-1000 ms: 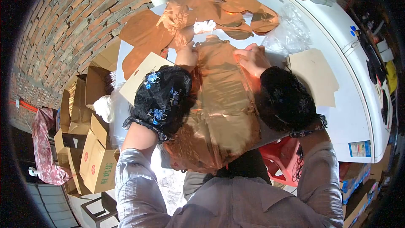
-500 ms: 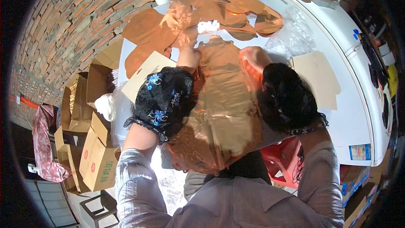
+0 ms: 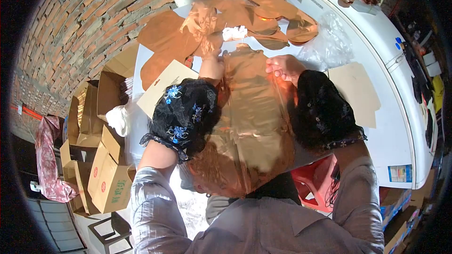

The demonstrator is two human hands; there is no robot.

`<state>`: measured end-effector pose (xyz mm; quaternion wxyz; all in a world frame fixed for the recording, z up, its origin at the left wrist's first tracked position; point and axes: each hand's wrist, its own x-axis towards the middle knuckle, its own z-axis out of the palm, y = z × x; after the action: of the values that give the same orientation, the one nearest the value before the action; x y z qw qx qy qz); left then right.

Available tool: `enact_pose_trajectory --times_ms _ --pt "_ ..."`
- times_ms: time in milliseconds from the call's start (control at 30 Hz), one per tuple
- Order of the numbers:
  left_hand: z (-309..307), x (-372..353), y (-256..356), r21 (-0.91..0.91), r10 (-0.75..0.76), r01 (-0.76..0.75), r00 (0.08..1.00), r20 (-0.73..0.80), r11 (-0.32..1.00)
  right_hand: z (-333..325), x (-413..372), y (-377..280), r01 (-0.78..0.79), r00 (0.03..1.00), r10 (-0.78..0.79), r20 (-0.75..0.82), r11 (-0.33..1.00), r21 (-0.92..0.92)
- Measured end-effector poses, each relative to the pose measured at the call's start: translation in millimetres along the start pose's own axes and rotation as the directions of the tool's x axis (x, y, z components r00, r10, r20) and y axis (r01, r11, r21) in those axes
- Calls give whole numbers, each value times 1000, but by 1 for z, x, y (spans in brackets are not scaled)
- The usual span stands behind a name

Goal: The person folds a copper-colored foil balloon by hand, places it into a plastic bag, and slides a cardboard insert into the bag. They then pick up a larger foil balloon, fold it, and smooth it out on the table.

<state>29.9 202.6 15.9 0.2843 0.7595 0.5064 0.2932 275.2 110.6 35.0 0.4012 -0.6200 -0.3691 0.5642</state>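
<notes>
A shiny copper-coloured foil sheet (image 3: 252, 113) spreads from the table over its near edge towards my body, creased along its length. My left hand (image 3: 212, 68) is closed at the upper left edge of the sheet, with its fingertips partly hidden. At the upper right edge, my right hand (image 3: 286, 67) has its fingers curled and the tips drawn together against the foil. Black lace sleeve covers with blue flowers sit on both forearms. Just beyond my hands lies a small crumpled white piece (image 3: 234, 33).
Flat copper-coloured foil shapes (image 3: 167, 37) cover the table's far side. Clear plastic bags (image 3: 332, 37) lie at the right. Beige cards (image 3: 355, 89) flank the sheet. A white freezer (image 3: 400, 113) stands right; open cardboard boxes (image 3: 107, 174) stand left. A red chair (image 3: 318, 183) is below the table.
My right hand has turned and loosened from a tight fist, so its curled fingertips now show. The left hand stays at the sheet's edge. The view has shifted slightly.
</notes>
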Motion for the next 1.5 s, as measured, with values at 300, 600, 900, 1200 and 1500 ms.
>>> enact_pose_trajectory --times_ms 300,600,900,1200,1500 --pt "-1 -5 12 65 20 -20 1000 -8 998 0 5 5 24 1000 -24 14 999 -38" --pt "2 -2 4 157 69 -64 997 -22 985 -1 8 9 17 1000 -17 6 999 -43" --pt "-58 -50 16 -116 132 -117 982 133 986 -14 -104 -29 308 951 -308 31 933 -184" --pt "-73 -307 94 322 376 -470 872 314 822 22 -272 113 461 649 -697 -306 680 -570" --pt "-16 -410 62 493 460 -556 831 313 670 69 -290 165 377 469 -880 -79 280 -883"
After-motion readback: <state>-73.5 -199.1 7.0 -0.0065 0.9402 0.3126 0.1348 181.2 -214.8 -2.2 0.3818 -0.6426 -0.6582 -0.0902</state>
